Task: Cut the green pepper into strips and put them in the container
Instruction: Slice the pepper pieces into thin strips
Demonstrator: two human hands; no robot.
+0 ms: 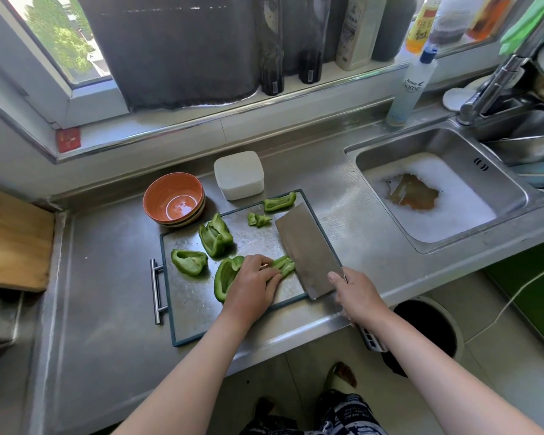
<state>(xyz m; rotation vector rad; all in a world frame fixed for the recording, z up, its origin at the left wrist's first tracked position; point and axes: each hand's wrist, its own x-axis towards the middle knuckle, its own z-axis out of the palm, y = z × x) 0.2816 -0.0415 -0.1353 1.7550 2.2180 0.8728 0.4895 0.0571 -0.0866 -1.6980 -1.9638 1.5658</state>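
A steel cutting board [201, 306] with a side handle lies on the counter. Several green pepper pieces rest on it: a half [189, 261] at the left, a folded piece [216, 236] behind it, a small stem piece [258, 220] and another piece [279, 201] at the far edge. My left hand [254, 285] presses down a pepper piece [285, 265], partly covering a larger piece [225, 276]. My right hand [360, 293] grips a cleaver [308, 252] whose blade stands against the pepper under my fingers. A white lidded container [239, 174] sits just beyond the board.
Stacked orange bowls [174, 199] stand at the board's far left corner. A sink [434, 196] with foamy water lies to the right, with a faucet [487, 89] and a soap bottle [410, 86]. A wooden board [11, 240] sits at the left. A bin [427, 328] stands on the floor.
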